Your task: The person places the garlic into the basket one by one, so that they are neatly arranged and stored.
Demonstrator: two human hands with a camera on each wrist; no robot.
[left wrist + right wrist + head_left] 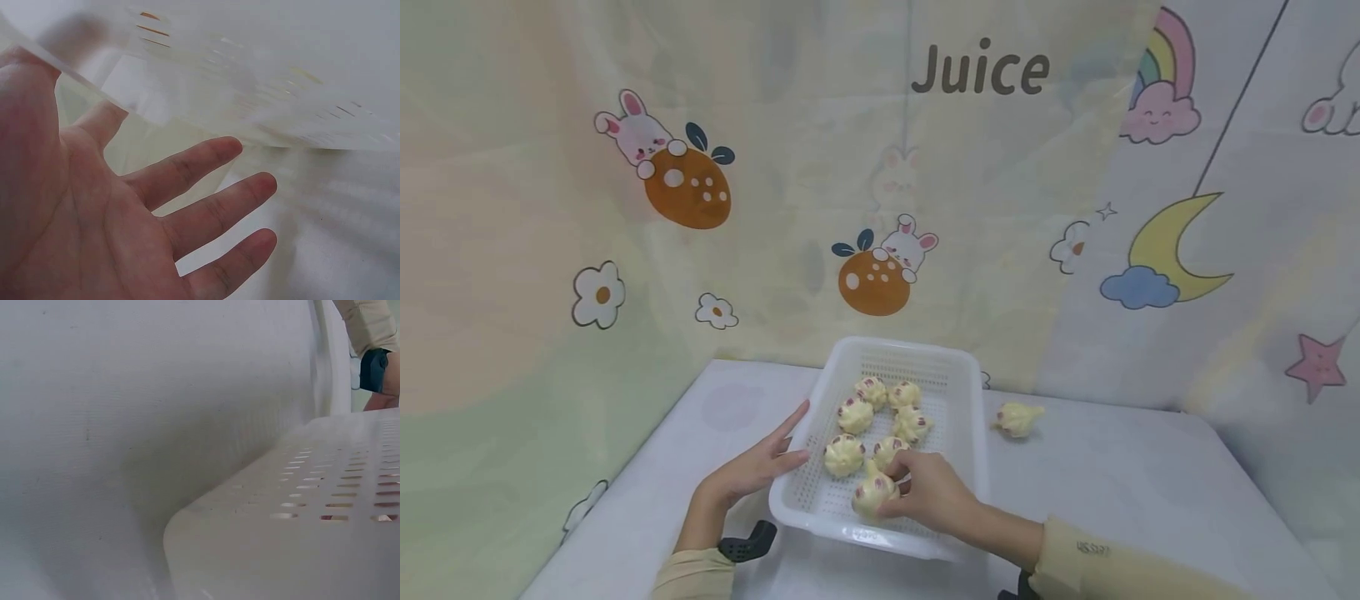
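Observation:
My right hand [934, 493] pinches a pale yellow garlic bulb [872, 493] with purple marks, over the near part of a white perforated plastic basket [981, 417]. Several more garlic bulbs [844, 455] lie inside the basket, beyond the held one. My left hand [752, 468] is at the basket's left rim, its fingers spread and fairly straight. In the left wrist view, three fingers of the left hand [106, 206] extend below the translucent basket wall [187, 81]. The right wrist view shows the basket's outer side [250, 550] but not the right hand.
One more garlic bulb [1018, 419] lies on the white table [1112, 483], right of the basket. A printed cloth backdrop [790, 167] hangs behind the table and along both sides. Dark wrist straps [748, 542] show near the sleeves.

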